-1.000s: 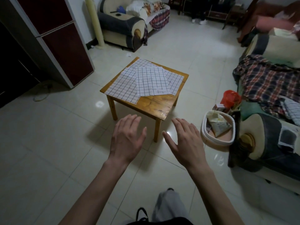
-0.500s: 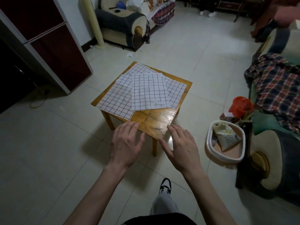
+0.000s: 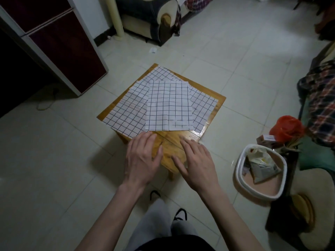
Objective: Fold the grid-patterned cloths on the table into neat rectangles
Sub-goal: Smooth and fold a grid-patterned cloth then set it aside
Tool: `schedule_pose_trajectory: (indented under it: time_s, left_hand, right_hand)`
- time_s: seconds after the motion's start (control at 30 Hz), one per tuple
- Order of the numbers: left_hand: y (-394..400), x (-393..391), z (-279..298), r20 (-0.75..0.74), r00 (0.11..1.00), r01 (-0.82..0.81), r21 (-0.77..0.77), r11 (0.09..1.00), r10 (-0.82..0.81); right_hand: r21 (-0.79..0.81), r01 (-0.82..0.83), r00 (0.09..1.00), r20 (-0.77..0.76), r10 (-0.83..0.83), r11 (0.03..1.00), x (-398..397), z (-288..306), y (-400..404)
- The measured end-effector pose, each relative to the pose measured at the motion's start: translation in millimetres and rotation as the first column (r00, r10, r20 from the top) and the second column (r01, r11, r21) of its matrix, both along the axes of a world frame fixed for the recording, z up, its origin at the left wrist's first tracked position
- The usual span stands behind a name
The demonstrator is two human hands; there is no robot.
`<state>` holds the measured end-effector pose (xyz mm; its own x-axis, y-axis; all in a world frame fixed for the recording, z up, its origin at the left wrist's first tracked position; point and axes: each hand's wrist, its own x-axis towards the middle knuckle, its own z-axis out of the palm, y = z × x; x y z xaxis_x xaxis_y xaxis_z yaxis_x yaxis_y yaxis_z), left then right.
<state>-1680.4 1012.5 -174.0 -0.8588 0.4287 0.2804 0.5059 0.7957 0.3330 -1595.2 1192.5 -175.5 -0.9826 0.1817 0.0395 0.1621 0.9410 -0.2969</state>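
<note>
Several white cloths with a black grid lie overlapped and flat on a small wooden table (image 3: 183,140). The top cloth (image 3: 169,105) sits in the middle, another cloth (image 3: 126,113) spreads to its left, and a third cloth (image 3: 203,107) shows at the right. My left hand (image 3: 143,158) hovers over the table's near corner with straight fingers, fingertips at the near edge of the left cloth. My right hand (image 3: 195,162) is beside it over bare wood, fingers spread, holding nothing.
A white basin (image 3: 241,171) with a paper bag sits on the floor to the right, beside a red bag (image 3: 286,128) and a sofa (image 3: 319,98) with plaid cloth. A dark cabinet (image 3: 54,42) stands at left, an armchair (image 3: 150,17) behind. My feet are below the table.
I have stepped closer to the table. Both hands moved forward from above the floor to over the table's near corner; the cloths have not moved.
</note>
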Motion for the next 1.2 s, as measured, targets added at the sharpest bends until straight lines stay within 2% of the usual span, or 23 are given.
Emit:
schedule_pose_trajectory:
  time_s: [0.43, 0.77, 1.2]
  left_hand:
    - [36, -142, -39, 0.077, 0.997, -0.03, -0.001, 1.0, 0.03]
    - [67, -239, -63, 0.105, 0.992, 0.082, -0.144, 0.986, -0.067]
    - [114, -304, -179, 0.201, 0.979, 0.001, -0.091, 0.996, 0.018]
  right_hand:
    - [-0.035, 0.094, 0.995, -0.017, -0.095, 0.995, -139, -20, 46]
    - [0.02, 0.146, 0.988, 0.044, -0.147, 0.989, -227, -43, 74]
    - [0.03, 0.118, 0.988, 0.096, -0.12, 0.993, -325, -144, 138]
